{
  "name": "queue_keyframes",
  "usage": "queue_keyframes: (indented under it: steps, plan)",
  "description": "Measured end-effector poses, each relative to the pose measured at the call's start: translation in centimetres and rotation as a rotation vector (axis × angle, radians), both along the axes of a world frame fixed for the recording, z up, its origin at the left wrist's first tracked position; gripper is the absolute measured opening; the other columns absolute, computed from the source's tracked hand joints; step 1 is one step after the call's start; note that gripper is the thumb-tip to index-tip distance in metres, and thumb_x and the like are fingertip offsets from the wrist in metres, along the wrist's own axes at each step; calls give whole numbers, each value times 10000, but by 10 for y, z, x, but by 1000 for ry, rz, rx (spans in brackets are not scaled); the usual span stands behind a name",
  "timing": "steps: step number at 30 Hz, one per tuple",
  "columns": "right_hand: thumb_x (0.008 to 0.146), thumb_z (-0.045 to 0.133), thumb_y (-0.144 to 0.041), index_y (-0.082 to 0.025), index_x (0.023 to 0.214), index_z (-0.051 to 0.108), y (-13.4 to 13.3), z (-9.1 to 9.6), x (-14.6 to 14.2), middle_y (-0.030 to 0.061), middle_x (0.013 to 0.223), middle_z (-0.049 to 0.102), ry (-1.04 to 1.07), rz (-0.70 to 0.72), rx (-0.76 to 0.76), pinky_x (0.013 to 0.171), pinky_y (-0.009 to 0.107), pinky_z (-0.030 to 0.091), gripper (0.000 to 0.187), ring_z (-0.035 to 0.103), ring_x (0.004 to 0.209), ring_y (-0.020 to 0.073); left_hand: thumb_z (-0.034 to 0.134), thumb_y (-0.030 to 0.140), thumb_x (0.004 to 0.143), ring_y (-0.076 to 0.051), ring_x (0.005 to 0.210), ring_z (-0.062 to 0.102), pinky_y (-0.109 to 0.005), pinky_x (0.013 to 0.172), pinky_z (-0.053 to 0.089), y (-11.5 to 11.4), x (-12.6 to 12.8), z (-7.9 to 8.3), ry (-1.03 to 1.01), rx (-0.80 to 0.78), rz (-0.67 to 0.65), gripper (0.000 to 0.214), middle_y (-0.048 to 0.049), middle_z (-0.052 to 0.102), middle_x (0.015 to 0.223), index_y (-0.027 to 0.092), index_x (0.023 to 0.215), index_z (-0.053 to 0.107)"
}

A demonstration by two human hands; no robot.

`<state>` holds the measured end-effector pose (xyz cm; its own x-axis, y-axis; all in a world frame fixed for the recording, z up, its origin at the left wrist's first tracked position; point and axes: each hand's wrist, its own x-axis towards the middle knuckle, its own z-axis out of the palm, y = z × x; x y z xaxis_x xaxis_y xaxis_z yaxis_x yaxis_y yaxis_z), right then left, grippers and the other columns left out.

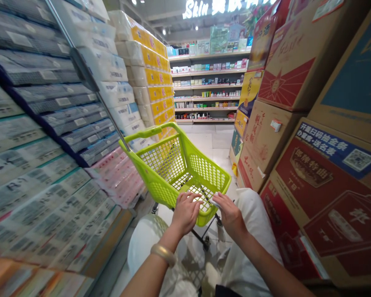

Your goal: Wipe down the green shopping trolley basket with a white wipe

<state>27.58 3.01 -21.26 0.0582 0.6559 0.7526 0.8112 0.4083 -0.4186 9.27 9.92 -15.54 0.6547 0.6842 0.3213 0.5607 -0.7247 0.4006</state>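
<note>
A lime-green plastic shopping cart with perforated walls and wheels stands close in front of my knees. Its basket holds nothing that I can make out. My left hand is at the near-left corner of the basket, fingers extended and slightly bent over the rim; whether they press on it I cannot tell. Near the right corner, my right hand has its fingers together around a small white piece that looks like a folded wipe or tissue, mostly hidden. A gold-coloured bangle circles my left wrist.
Wrapped paper packs and other packaged goods are stacked along the left. Large cartons rise on the right. A metal pole slants up at the cart's left side. Tiled floor leads to stocked shelves.
</note>
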Motion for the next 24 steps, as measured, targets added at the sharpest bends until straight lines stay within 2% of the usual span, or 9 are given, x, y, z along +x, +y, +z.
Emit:
queue_keyframes:
  steps: [3, 8, 13, 16, 19, 22, 24]
  plan:
    - [928, 405, -80, -230, 1241, 637, -6, -1, -17, 78, 1183, 718, -39, 89, -12, 1037, 444, 513, 417, 616, 1213, 205, 307, 257, 1006, -211, 1178, 496, -435, 1067, 309, 3, 1, 1, -25, -48, -3, 410, 7, 670, 1242, 288, 1219, 656]
    - [917, 392, -42, -224, 1299, 587, -24, -4, -27, 81, 1240, 691, -103, 219, -5, 1049, 423, 499, 466, 578, 1259, 182, 277, 286, 999, -208, 1130, 537, -429, 1035, 329, 7, -2, -1, -89, -137, -15, 445, -15, 692, 1212, 248, 1311, 592]
    - [915, 384, -43, -181, 1252, 615, -8, 13, -43, 99, 1185, 716, -120, 181, 18, 1042, 414, 510, 431, 640, 1176, 190, 278, 308, 989, -224, 1135, 547, -474, 1044, 319, 3, 0, -1, -120, -191, -19, 458, -18, 694, 1210, 264, 1352, 554]
    - [906, 370, -51, -165, 1237, 628, 3, 23, -58, 112, 1153, 726, -142, 185, 0, 1039, 399, 514, 435, 667, 1125, 195, 273, 311, 991, -212, 1133, 570, -456, 1044, 359, 6, -4, 1, -171, -217, -43, 464, -27, 694, 1208, 264, 1375, 529]
    - [911, 373, -49, -195, 1251, 624, -4, 21, -52, 88, 1206, 708, -192, 184, 8, 1023, 397, 524, 447, 645, 1167, 194, 273, 328, 996, -210, 1169, 569, -415, 1045, 410, 23, -19, 7, -230, -126, -25, 462, -71, 666, 1252, 212, 1319, 581]
    - [911, 375, -32, -210, 1267, 612, -19, 12, -36, 77, 1230, 697, -214, 170, 6, 1016, 401, 527, 463, 625, 1198, 187, 296, 327, 993, -238, 1277, 492, -495, 1146, 309, 50, -40, 12, -126, 62, 102, 439, -68, 637, 1293, 212, 1282, 606]
    - [904, 370, -20, -210, 1260, 617, -23, 10, -33, 77, 1228, 697, -212, 143, -4, 1010, 401, 529, 472, 631, 1190, 186, 324, 320, 983, -265, 1341, 431, -550, 1168, 263, 65, -49, 10, -7, 97, 165, 424, -65, 600, 1345, 223, 1288, 602]
